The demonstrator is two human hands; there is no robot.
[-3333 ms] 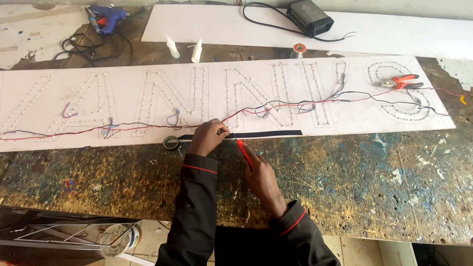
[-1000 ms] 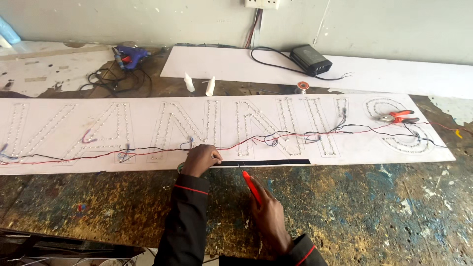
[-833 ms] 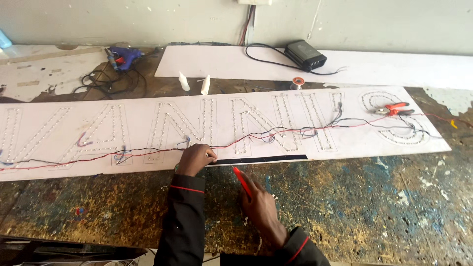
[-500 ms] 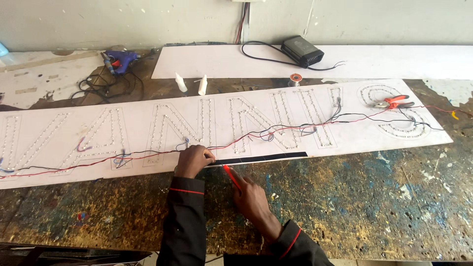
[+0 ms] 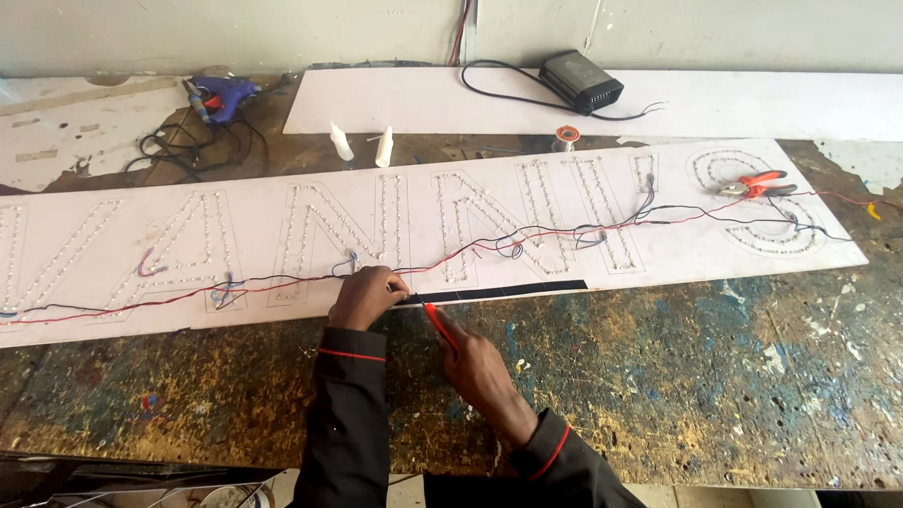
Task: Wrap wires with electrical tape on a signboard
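At the near edge of the long white sign board [image 5: 658, 259], we see both hands meeting over a black strip [image 5: 499, 293].

We note the left hand [image 5: 365, 296] curled closed, its fingertips pinching the left end of the flat, matte strip that lies along the board's lower rim. We see the right hand [image 5: 478, 362] gripping a slim red-handled tool [image 5: 438, 325], its tip just beside that same end. Thin red and black wires [image 5: 555, 232] trail loosely across letter outlines formed of small dotted lights. Farther back on the scarred, paint-flecked counter [image 5: 705, 386] we find red-handled pliers [image 5: 757, 182], two small white bottles [image 5: 362, 147], a blue glue gun [image 5: 221, 94] and a boxy black power adapter [image 5: 580, 81].
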